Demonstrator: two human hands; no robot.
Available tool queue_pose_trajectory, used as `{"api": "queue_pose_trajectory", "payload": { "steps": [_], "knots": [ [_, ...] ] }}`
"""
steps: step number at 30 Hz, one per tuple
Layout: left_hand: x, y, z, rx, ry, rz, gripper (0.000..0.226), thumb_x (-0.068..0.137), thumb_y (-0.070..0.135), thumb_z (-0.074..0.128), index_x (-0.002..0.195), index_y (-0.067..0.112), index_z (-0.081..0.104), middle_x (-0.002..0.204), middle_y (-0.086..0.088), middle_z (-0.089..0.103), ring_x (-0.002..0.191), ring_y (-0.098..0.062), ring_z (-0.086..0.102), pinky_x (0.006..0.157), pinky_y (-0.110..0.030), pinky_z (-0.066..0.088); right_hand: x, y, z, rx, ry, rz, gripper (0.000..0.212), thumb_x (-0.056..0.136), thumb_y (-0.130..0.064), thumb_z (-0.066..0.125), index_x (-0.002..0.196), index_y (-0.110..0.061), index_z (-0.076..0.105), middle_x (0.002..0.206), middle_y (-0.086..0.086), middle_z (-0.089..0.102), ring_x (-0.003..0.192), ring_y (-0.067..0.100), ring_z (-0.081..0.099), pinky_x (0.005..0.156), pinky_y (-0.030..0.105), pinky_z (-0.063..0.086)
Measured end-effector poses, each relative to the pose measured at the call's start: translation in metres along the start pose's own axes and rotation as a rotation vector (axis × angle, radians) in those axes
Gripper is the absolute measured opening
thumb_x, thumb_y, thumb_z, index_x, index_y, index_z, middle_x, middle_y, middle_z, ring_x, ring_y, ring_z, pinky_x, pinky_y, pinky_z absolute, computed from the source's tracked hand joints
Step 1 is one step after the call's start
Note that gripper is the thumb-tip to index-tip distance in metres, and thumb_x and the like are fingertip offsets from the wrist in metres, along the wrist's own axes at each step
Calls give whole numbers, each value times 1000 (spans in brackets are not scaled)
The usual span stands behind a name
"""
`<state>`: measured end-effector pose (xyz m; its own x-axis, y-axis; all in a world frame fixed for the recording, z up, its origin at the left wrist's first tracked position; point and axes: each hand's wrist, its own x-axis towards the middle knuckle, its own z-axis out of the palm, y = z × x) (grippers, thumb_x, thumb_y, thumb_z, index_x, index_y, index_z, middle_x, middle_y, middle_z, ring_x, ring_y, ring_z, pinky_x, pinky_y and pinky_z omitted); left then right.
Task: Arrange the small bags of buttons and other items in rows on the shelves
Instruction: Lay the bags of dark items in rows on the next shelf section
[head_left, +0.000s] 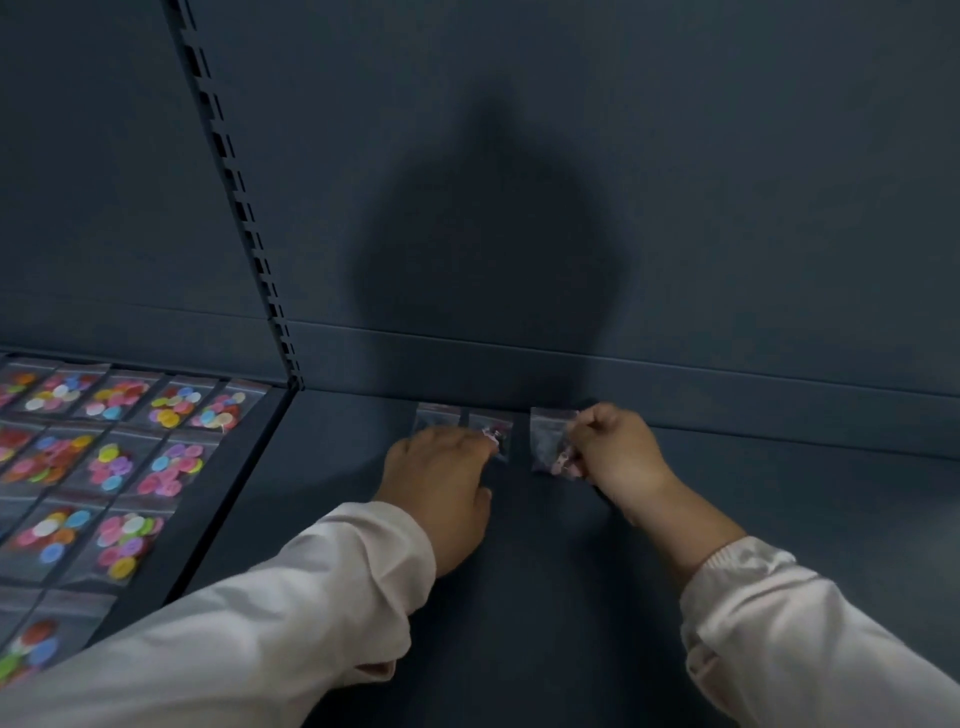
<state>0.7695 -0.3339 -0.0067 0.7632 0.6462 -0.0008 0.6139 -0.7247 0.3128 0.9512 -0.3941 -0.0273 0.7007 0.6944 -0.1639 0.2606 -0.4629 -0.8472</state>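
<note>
Blue-grey shelf is carrying three small bags near its back wall. Rows of bright button bags are filling the neighbouring bay, past a slotted upright. Left hand is pressing fairly straight fingers on the middle bag. Right hand, fingers curled, is pinching the right bag.

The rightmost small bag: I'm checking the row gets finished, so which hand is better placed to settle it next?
Right, likely. The right hand pinches the rightmost small bag, while the left hand rests on the neighbouring bags further left.
</note>
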Motion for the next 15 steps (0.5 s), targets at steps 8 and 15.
{"api": "queue_pose_trajectory", "payload": {
  "steps": [8, 15],
  "knots": [
    [6, 3, 13, 245, -192, 119, 72, 95, 50, 34, 150, 17, 2, 159, -1, -3, 146, -20, -5, 117, -36, -4, -40, 10, -4, -712, -81, -489, 48, 97, -32, 42, 142, -16, 37, 151, 5, 32, 139, 20, 28, 111, 23, 19],
    [10, 1, 21, 233, -254, 110, 76, 92, 56, 34, 150, 17, 6, 159, -2, -3, 146, -18, -1, 118, -36, -2, -41, 27, 1, -861, -247, -516, 60, 98, -45, 31, 150, -20, 14, 159, -1, 7, 145, 12, 1, 113, 22, -3]
  ]
}}
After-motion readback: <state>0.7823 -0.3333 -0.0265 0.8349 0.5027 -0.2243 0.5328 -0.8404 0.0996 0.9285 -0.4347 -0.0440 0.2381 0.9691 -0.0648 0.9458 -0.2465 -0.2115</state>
